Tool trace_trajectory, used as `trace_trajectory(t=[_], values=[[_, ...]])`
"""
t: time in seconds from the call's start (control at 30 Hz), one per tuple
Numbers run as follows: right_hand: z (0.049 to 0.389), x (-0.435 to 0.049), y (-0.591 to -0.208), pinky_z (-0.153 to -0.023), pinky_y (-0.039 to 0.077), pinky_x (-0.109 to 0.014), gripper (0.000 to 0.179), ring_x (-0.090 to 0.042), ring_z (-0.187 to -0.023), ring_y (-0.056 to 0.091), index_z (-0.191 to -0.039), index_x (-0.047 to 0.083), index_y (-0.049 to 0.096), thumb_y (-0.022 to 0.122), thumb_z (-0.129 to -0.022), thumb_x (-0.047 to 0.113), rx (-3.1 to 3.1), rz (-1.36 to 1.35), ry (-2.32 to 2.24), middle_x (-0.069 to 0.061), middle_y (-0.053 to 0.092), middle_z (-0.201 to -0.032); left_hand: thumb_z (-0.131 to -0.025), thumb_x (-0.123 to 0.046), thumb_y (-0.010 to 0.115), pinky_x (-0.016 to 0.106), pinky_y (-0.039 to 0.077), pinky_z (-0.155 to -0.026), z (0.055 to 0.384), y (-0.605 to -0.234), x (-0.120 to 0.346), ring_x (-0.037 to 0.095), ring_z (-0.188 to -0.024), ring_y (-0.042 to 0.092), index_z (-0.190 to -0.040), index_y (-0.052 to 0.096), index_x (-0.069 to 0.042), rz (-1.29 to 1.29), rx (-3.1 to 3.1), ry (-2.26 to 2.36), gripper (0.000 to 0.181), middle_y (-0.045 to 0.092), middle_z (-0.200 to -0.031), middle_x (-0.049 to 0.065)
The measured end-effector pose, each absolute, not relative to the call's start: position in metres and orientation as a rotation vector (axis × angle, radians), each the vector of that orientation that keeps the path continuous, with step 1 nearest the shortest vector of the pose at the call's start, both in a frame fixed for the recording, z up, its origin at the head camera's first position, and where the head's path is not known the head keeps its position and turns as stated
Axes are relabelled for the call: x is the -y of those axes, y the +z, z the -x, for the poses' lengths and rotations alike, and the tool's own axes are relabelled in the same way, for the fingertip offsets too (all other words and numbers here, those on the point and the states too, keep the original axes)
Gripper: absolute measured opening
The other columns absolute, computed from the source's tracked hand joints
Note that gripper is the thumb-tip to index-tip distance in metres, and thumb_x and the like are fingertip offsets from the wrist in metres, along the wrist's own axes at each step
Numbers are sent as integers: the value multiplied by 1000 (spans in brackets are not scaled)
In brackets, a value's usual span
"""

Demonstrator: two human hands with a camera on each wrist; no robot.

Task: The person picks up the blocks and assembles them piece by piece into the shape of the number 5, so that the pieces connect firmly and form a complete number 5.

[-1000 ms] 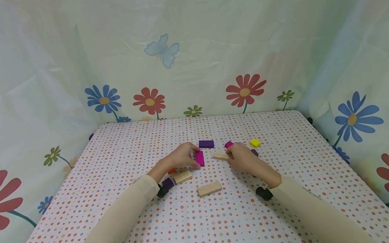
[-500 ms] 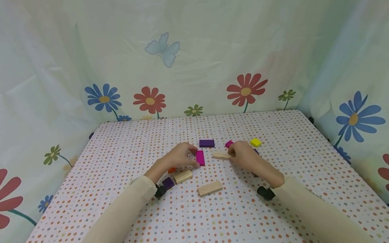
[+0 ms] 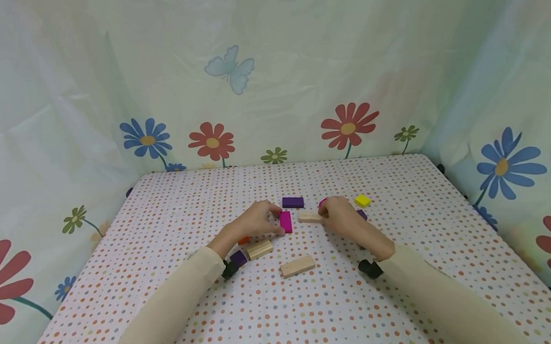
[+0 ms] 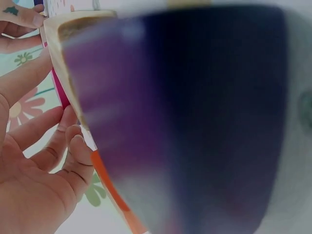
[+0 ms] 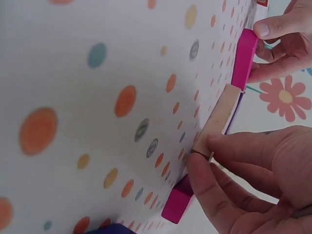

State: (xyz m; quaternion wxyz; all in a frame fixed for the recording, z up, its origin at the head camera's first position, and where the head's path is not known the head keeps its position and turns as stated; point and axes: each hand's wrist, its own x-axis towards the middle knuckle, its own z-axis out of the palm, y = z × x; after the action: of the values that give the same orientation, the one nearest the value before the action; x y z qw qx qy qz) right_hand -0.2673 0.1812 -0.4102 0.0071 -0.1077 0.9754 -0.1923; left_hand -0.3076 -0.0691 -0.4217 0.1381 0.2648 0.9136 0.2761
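My left hand (image 3: 258, 219) grips a pink block (image 3: 285, 222) by its ends, thumb at the near end and fingers at the far end. To its right, my right hand (image 3: 343, 218) pinches the right end of a plain wooden block (image 3: 308, 218) between thumb and fingers. In the right wrist view the wooden block (image 5: 218, 117) slants toward the pink block (image 5: 244, 58), its free end close to it. A second pink block (image 5: 178, 202) lies just beyond the right fingertips. The left wrist view is largely covered by a blurred purple block (image 4: 112, 107).
Behind the hands lies a purple block (image 3: 293, 203), with a yellow block (image 3: 363, 200) farther right. Another purple block (image 3: 362, 214) shows beside the right hand. Nearer are two wooden blocks (image 3: 259, 249), a purple block (image 3: 238, 258) and a partly hidden orange block (image 3: 244, 240) on the dotted tablecloth (image 3: 283, 317).
The wooden block in my right hand has shifted slightly left, toward the pink block. My left hand and the pink block have edged slightly right, so the gap is smaller.
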Motion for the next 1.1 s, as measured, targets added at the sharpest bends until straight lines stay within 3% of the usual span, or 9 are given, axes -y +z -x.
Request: trace_trajectory(t=[0.33, 0.53, 0.7, 1.1], values=[[274, -177, -413, -94, 62, -47, 20, -33, -110, 71, -115, -5, 78, 70, -99, 4, -3048, 343, -657, -22, 77, -118, -94, -28, 82, 37, 55, -97, 309, -422, 64, 19, -103, 61, -149, 60, -3, -810, -2645, 739, 65, 69, -134, 12], [277, -175, -414, -94, 63, -46, 19, -35, -111, 72, -115, -6, 78, 70, -99, 3, -3056, 358, -662, -23, 77, -119, -94, -29, 82, 41, 55, -106, 309, -422, 63, 24, -122, 63, -150, 59, -3, -800, -2653, 730, 65, 67, -133, 11], [278, -174, -413, -96, 63, -47, 19, -36, -115, 73, -115, -6, 78, 69, -100, 2, -3057, 369, -671, -24, 76, -121, -95, -28, 82, 43, 54, -110, 308, -421, 62, 27, -127, 62, -150, 59, -3, -806, -2653, 735, 65, 67, -135, 12], [277, -174, -413, -93, 64, -45, 20, -34, -109, 74, -116, -6, 77, 69, -100, 2, -3058, 375, -670, -24, 77, -120, -95, -28, 81, 43, 54, -110, 309, -423, 62, 27, -126, 63, -149, 59, -3, -802, -2657, 751, 64, 68, -135, 13]])
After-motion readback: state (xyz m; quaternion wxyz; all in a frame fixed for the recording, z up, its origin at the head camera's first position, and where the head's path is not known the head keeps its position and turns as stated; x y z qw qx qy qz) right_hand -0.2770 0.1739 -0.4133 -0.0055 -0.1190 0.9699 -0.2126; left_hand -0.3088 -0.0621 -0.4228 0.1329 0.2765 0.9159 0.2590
